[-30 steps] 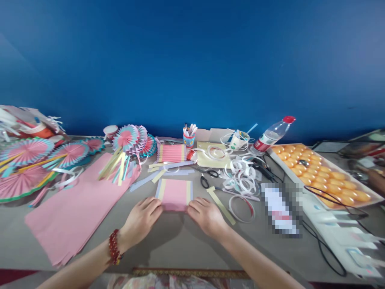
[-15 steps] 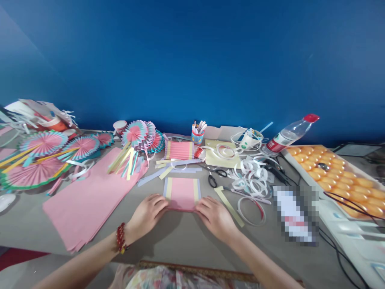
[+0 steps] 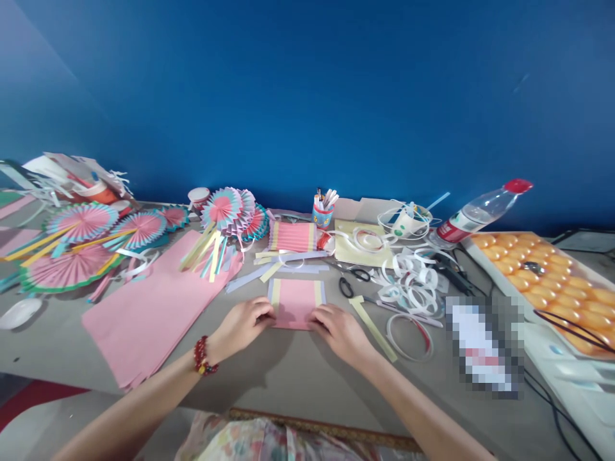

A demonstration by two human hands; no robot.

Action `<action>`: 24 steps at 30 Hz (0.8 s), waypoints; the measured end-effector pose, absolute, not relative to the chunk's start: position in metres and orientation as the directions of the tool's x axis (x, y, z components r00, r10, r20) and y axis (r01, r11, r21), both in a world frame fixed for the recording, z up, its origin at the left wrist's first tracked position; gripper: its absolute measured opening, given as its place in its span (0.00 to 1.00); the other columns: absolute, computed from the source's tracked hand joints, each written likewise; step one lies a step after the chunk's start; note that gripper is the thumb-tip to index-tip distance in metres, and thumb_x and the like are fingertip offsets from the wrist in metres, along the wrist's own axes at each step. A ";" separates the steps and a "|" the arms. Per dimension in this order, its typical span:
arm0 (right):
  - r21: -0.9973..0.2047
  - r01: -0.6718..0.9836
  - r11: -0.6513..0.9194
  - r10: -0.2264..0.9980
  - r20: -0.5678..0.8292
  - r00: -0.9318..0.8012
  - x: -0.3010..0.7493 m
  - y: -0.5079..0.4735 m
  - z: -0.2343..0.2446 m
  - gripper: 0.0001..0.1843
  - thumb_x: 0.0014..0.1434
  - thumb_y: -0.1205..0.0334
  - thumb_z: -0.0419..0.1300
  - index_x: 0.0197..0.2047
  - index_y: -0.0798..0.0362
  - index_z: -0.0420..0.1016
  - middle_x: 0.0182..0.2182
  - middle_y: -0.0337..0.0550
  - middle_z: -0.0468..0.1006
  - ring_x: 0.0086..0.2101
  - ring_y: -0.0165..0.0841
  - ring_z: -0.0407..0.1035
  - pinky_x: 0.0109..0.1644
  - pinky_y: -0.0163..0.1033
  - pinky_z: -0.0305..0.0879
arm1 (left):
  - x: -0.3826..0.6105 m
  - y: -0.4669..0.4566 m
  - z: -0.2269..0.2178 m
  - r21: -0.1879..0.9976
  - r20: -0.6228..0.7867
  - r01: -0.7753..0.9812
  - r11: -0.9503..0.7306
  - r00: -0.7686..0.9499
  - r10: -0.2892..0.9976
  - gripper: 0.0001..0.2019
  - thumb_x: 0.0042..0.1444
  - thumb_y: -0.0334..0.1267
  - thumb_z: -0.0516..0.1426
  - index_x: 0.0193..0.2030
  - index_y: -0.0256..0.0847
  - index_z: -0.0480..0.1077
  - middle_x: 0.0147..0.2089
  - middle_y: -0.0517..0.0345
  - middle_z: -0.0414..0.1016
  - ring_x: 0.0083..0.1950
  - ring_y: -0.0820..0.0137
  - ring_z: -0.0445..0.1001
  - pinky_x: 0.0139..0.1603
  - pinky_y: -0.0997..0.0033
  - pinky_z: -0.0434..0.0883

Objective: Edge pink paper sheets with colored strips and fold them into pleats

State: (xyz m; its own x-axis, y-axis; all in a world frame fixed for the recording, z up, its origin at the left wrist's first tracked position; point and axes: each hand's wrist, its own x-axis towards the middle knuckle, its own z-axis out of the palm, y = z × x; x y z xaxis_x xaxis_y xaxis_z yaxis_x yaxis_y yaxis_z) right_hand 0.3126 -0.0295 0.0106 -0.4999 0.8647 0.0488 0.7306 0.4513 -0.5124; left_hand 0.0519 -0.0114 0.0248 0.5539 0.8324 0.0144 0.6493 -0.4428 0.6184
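In the head view, a pink sheet of paper [image 3: 296, 301] with yellow and lilac side strips lies flat in front of me, its near edge folded. My left hand [image 3: 246, 328] pinches its near left corner, with the thumb and fingertips partly hidden. Opposite, my right hand [image 3: 340, 330] is closed over the near right corner. Just beyond lies a pleated pink paper [image 3: 293, 237] with matching striped sides. Black-handled scissors [image 3: 353, 282] and a yellow paper strip [image 3: 372, 326] rest to the right of the sheet.
Large pink sheets [image 3: 158, 307] and folded paper fans [image 3: 79, 224] cover the left side. White paper curls [image 3: 413, 282], a tape roll [image 3: 410, 337], a leaning bottle [image 3: 480, 214] and a tray of orange domes [image 3: 542, 275] stand right. A pen cup [image 3: 323, 214] is by the wall.
The view has shifted slightly, so everything appears a little further right. My left fingers are more curled at the paper's corner. Both hands stay at the near edge.
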 end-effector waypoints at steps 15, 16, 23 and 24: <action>-0.462 0.765 0.448 0.870 0.025 -0.493 0.306 -0.017 0.018 0.10 0.65 0.57 0.59 0.34 0.53 0.74 0.32 0.42 0.77 0.36 0.34 0.69 0.39 0.35 0.57 | 0.053 0.004 0.023 0.633 -0.045 0.656 -0.412 0.562 0.826 0.07 0.61 0.31 0.54 0.33 0.41 0.72 0.35 0.60 0.76 0.36 0.70 0.74 0.38 0.74 0.64; -0.476 0.765 0.433 0.870 0.000 -0.493 0.306 -0.015 0.019 0.10 0.65 0.58 0.59 0.34 0.53 0.75 0.32 0.42 0.78 0.36 0.34 0.69 0.39 0.35 0.57 | 0.052 0.004 0.023 0.634 -0.045 0.656 -0.409 0.559 0.828 0.07 0.61 0.31 0.54 0.33 0.41 0.72 0.36 0.60 0.76 0.37 0.70 0.74 0.38 0.74 0.64; -0.491 0.791 0.364 0.866 -0.135 -0.482 0.307 -0.004 0.026 0.05 0.63 0.61 0.59 0.39 0.50 0.76 0.34 0.39 0.80 0.36 0.33 0.71 0.37 0.33 0.56 | 0.049 0.008 0.022 0.639 -0.032 0.647 -0.416 0.562 0.826 0.06 0.60 0.34 0.56 0.32 0.40 0.72 0.35 0.58 0.74 0.36 0.70 0.73 0.37 0.73 0.65; -0.489 0.792 0.366 0.863 -0.139 -0.485 0.307 -0.003 0.026 0.04 0.63 0.61 0.59 0.39 0.50 0.76 0.34 0.39 0.80 0.36 0.33 0.71 0.37 0.33 0.56 | 0.049 0.009 0.021 0.641 -0.030 0.644 -0.419 0.566 0.824 0.06 0.60 0.34 0.56 0.32 0.39 0.72 0.35 0.58 0.74 0.35 0.70 0.72 0.37 0.73 0.65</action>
